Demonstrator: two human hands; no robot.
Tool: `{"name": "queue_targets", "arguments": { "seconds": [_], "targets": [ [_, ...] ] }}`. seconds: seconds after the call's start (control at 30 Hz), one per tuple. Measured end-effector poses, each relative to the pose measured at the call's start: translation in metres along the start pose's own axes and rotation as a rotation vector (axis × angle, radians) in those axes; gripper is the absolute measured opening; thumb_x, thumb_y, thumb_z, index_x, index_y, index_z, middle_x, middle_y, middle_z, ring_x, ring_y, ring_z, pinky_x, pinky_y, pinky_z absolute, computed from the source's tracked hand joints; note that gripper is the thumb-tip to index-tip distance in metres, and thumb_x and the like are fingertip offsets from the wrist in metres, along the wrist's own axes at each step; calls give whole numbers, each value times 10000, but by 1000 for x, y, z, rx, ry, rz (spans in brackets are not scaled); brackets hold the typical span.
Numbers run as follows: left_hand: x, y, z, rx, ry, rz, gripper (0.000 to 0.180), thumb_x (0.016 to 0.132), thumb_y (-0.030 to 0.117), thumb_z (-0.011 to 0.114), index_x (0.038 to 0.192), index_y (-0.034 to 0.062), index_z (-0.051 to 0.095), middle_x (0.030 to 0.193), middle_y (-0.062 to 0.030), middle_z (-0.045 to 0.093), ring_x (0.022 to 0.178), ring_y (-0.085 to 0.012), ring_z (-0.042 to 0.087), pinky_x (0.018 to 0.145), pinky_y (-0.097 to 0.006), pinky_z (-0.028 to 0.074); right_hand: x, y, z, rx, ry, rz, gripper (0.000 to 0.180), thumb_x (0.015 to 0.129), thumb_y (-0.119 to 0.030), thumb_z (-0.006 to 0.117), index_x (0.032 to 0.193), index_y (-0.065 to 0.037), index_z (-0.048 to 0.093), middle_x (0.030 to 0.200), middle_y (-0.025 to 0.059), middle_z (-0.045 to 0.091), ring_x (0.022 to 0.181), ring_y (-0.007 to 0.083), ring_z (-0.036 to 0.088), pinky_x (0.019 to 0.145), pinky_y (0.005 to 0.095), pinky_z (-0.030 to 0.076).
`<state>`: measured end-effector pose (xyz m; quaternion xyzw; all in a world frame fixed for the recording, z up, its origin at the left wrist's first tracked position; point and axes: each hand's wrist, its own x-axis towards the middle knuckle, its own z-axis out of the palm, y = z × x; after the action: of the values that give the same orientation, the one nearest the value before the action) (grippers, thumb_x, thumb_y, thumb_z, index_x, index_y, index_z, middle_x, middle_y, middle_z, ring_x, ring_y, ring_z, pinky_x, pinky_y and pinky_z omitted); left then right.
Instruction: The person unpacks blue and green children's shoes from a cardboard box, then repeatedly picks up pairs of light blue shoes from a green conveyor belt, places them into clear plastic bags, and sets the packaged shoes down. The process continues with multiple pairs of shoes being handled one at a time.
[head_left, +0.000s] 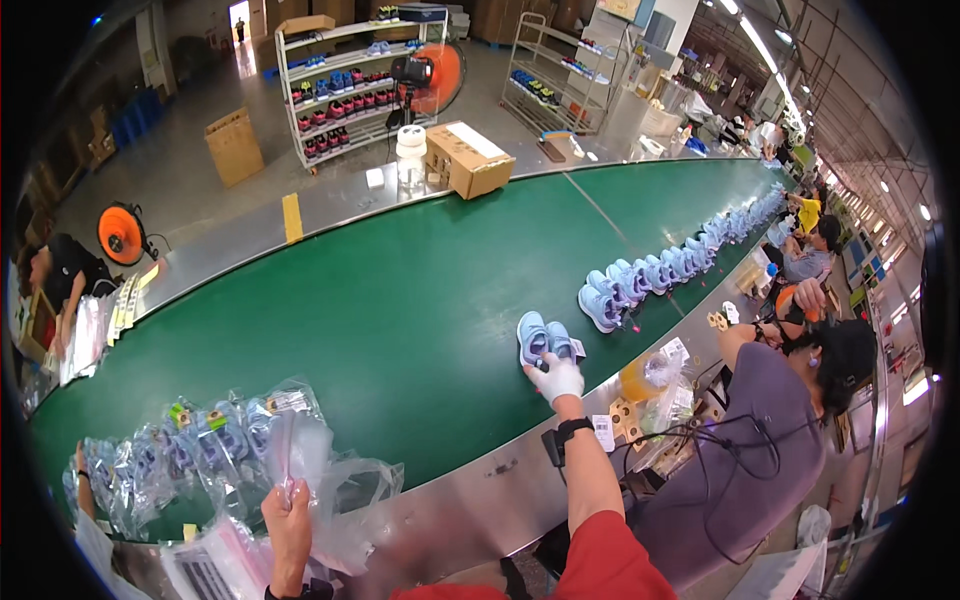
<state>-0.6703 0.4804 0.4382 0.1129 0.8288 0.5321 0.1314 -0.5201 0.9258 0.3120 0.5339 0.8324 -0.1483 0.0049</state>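
My left hand (287, 522) is closed around the edge of a clear plastic bag (300, 447), which stands up above the fist. My right hand (556, 381) wears a white glove with bare fingertips and reaches over the belt. Its fingers are at the heels of a pair of light blue sneakers (533, 336), gripping them, though the shoes partly hide the fingertips. A white tag sticks out beside the pair. To the left, several bagged blue sneakers (215, 435) lie in a row, wrapped in clear plastic.
A green conveyor belt (400, 290) runs across. Farther along it stands a long row of unbagged blue sneakers (655, 272). A cardboard box (468, 160) sits on the far metal edge. A co-worker in purple (750, 440) sits close on my right, near an orange tape roll (640, 380).
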Motion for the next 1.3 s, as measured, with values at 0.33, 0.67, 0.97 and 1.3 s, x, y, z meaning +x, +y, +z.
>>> {"name": "queue_targets", "arguments": {
  "seconds": [0.33,0.67,0.97,1.3],
  "targets": [
    [15,12,30,129,-40,-92,268,869,196,581,692,11,504,627,49,442,604,-51,367,513,-246,285,41,-5,39,-305,-8,71,480,745,-569,583,1088,-235,609,1007,121,618,1014,277,566,858,446,389],
    [43,-3,26,-213,42,-78,212,904,202,553,754,52,552,676,81,443,625,-29,356,520,-229,288,-84,-54,-8,1650,-271,-268,561,819,-426,663,1113,39,557,917,39,606,782,98,562,681,250,475],
    [9,23,16,-277,-106,123,243,915,216,554,738,50,559,609,57,443,564,-47,372,480,-248,310,-243,-140,-59,344,-291,-1017,369,747,-438,648,863,-88,658,966,92,634,886,264,596,741,377,455],
    [3,53,34,26,-306,352,230,907,225,484,844,21,570,690,-193,592,610,-356,571,559,-428,446,-318,-186,-49,-304,-115,-1623,257,698,-347,634,713,-94,678,813,111,637,831,278,600,840,453,426]
  ]
}}
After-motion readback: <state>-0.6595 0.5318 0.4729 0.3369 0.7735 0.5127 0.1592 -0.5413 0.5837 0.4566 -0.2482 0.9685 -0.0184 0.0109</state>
